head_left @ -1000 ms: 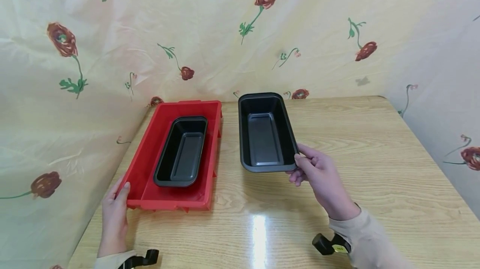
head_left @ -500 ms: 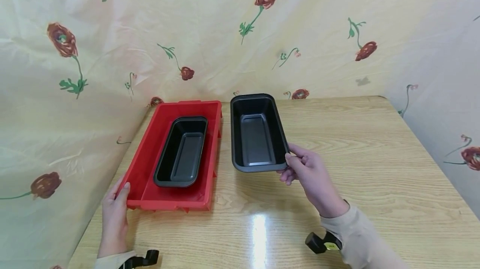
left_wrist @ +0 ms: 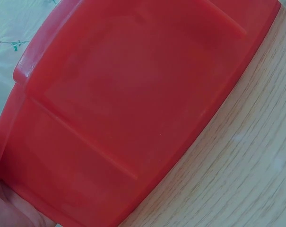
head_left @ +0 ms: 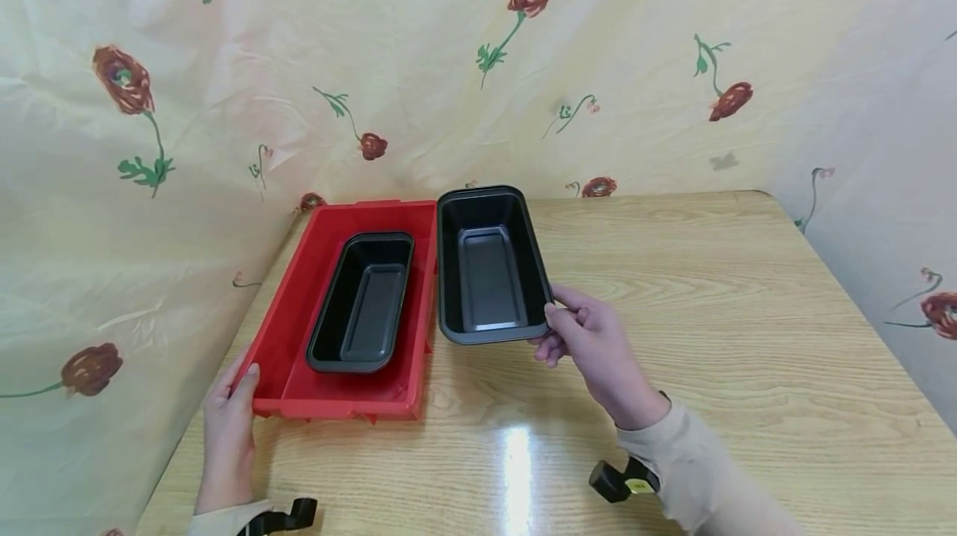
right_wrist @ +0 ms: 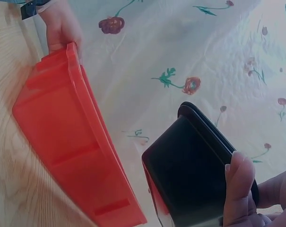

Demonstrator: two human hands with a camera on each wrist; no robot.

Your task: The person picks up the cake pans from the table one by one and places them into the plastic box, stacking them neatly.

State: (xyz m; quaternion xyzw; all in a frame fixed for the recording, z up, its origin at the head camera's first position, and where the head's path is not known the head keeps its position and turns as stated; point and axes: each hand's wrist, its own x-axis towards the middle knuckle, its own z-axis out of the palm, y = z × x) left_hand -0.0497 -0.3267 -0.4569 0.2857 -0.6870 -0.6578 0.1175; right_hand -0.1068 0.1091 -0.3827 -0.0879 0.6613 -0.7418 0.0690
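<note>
My right hand (head_left: 601,357) pinches a black loaf pan (head_left: 489,274) by its near right corner, thumb over the rim and fingers underneath. The pan is raised above the table, its far part overlapping the tray's right rim in the head view. A similar loaf pan (head_left: 375,307) lies inside a red plastic tray (head_left: 340,409) on the left of the table. At the tray's near left corner, my left hand (head_left: 228,428) grips the rim, its thumb on the inner side. The right wrist view has the held pan (right_wrist: 185,175) from the side, apart from the tray (right_wrist: 76,137).
The wooden table (head_left: 718,312) stretches to the right and in front of the tray. A flower-patterned cloth (head_left: 419,46) hangs behind and along both sides. The tray's left wall stands near the cloth on the left.
My right hand has carried the raised loaf pan steadily leftward, from beyond the tray's right side to its right rim. My left hand, the tray and the pan in it have stayed put.
</note>
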